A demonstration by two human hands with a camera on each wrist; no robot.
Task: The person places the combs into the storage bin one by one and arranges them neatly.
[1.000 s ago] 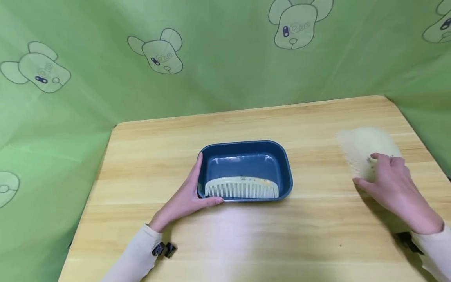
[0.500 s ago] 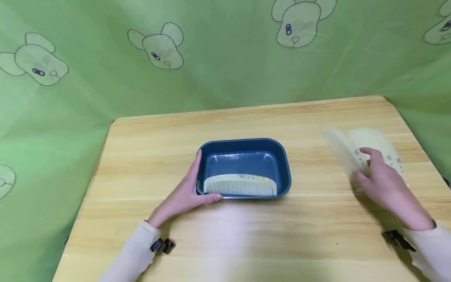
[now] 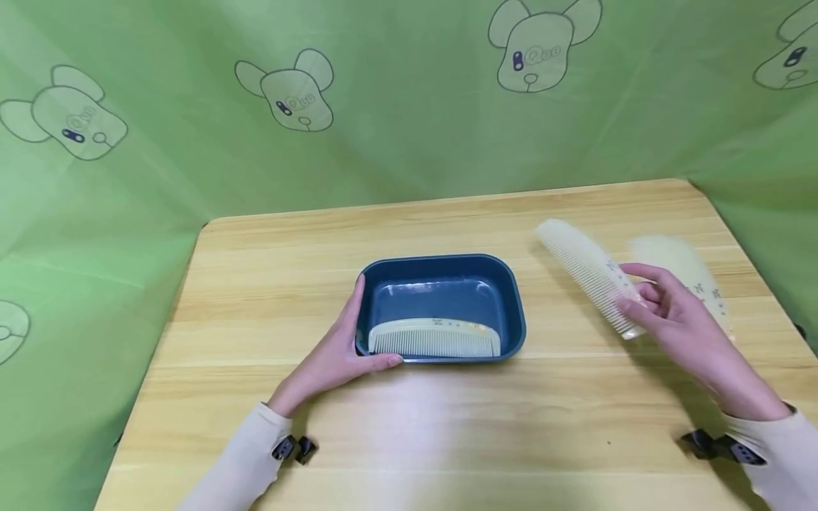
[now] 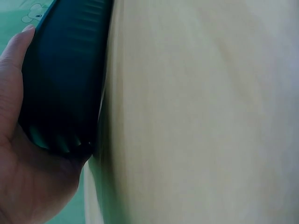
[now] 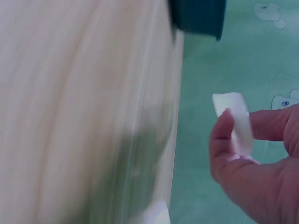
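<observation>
A dark blue rectangular basin [image 3: 441, 266] stands mid-table, and a pale comb [image 3: 434, 337] lies inside along its near wall. My left hand [image 3: 335, 351] grips the basin's left end, thumb along the near rim; the left wrist view shows the same hand [image 4: 32, 168] around the corner. Over the right side of the table, my right hand [image 3: 684, 326] pinches a second pale comb [image 3: 584, 270] with printed marks, its teeth facing left. In the right wrist view that comb [image 5: 236, 119] shows end-on between thumb and fingers. Behind the hand lies more pale comb [image 3: 677, 262], partly hidden.
The light wooden table [image 3: 447, 440] ends at a far edge in front of a green curtain [image 3: 409, 106] printed with mouse heads. Both forearms come in from the near side, each with a dark wrist camera mount [image 3: 722, 448].
My right hand has lifted one comb off the comb beneath it and carried it left and up, turning it. The left hand and basin stay in place.
</observation>
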